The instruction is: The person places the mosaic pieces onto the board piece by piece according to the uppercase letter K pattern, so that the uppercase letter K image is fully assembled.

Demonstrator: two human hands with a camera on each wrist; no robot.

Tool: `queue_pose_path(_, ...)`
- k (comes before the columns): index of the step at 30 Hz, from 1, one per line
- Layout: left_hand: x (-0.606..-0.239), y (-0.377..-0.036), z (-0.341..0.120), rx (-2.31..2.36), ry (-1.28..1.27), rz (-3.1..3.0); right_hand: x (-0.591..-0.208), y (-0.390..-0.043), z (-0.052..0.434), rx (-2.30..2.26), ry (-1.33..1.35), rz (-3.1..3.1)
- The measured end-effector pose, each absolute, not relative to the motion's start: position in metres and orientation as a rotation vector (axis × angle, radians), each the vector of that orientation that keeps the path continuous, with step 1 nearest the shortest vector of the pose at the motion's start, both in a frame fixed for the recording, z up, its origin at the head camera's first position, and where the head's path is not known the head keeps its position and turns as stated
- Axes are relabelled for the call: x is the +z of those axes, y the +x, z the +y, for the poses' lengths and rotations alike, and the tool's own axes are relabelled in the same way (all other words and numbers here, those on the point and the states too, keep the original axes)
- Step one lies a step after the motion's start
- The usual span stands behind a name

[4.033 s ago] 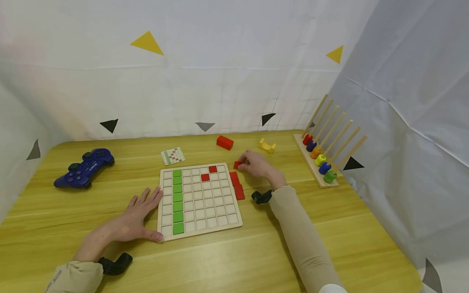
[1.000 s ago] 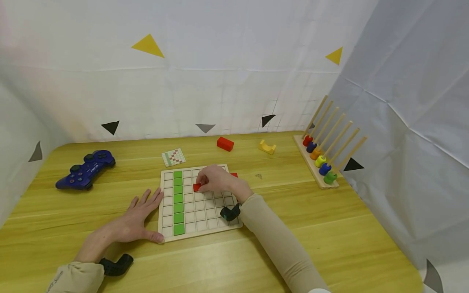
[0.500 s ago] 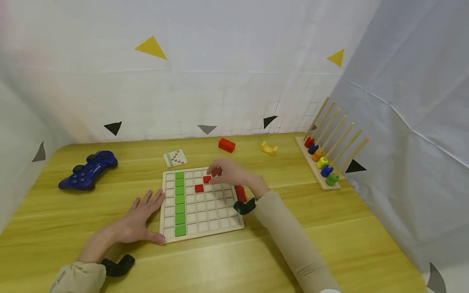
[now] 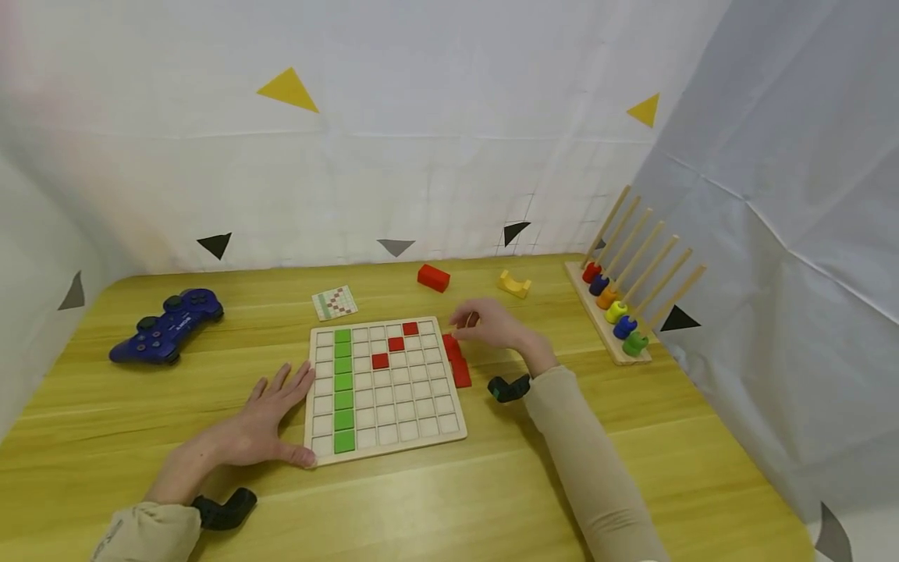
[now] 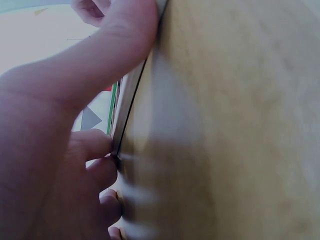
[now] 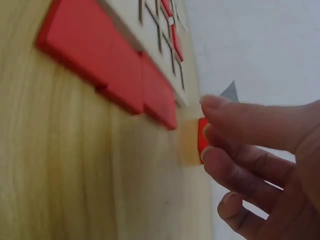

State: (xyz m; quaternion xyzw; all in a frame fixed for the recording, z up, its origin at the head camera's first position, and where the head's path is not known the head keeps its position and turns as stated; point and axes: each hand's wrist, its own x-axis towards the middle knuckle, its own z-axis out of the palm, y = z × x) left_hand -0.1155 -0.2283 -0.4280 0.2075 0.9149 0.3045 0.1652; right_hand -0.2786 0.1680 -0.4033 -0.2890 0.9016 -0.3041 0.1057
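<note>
A wooden grid board lies on the table, with a column of green square tiles and three red tiles in a diagonal on it. My left hand rests at its left edge, fingers spread, thumb at the near corner. In the left wrist view, the fingertips meet the board's side. Just beyond the right edge, a few loose red tiles lie in a row against the board. Close over their far end is my right hand, fingers loosely bent, with a gap between thumb and fingertips and nothing held.
Behind the board lie a small pattern card, a red block and a yellow arched block. A blue game controller is at left. At right stands a wooden peg rack with coloured beads.
A third red tile, pinched by my right hand earlier, now sits on the board. That hand has moved from over the board rightward to the loose tiles. My left hand stays put.
</note>
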Motion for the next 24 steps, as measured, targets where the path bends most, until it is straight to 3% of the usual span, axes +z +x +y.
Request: queue_pose_path(24, -0.427, -0.115, -0.228, 0.866, 0.583, 2.606, -0.416, -0.281, 0.164, -0.760, -0.764, 2.682)
